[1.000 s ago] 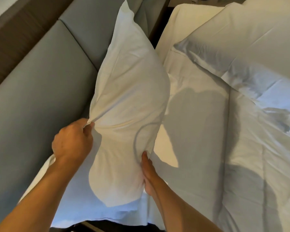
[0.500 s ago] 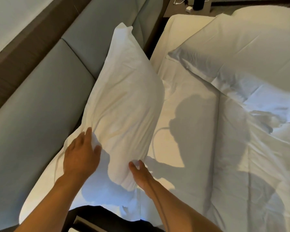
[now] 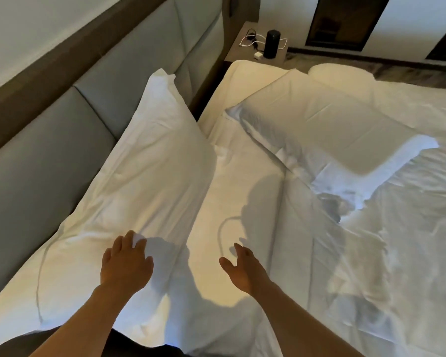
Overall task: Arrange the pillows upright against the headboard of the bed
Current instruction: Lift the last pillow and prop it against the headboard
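Two pillows show on the bed, both white. Near pillow (image 3: 150, 163) leans back against the grey padded headboard (image 3: 49, 140), long axis running along the headboard from the person's near side toward the far end, top corner poking up by the panel seam. It sits tilted, not fully upright; lower edge rests on the sheet (image 3: 242, 202).

Left hand (image 3: 125, 266) lies flat on the near lower part of that pillow, fingers spread, palm down, touching the fabric but gripping nothing as far as I can see. Right hand (image 3: 242, 271) hovers w/ fingers loosely open just off the pillow's front edge, over the sheet, holding nothing; can't tell if it brushes the cloth.

Second pillow (image 3: 307, 124) lies flat on the mattress, well apart from the headboard, farther along the bed and to the person's right. Its long axis runs roughly diagonal, one short end pointing toward the headboard side. Crumpled duvet (image 3: 384, 240) lies beside and partly under it.

Judgement: first pillow looks about placed, maybe needs a pat. Next job is prob. the flat one. It lies ahead and right of both hands, so the right hand is nearer; a reach forward across the sheet would be needed, then a swing left to the bare headboard stretch beyond pillow one.

Nightstand (image 3: 258, 47) beyond holds a dark speaker (image 3: 271, 47) and cables; not in the way.
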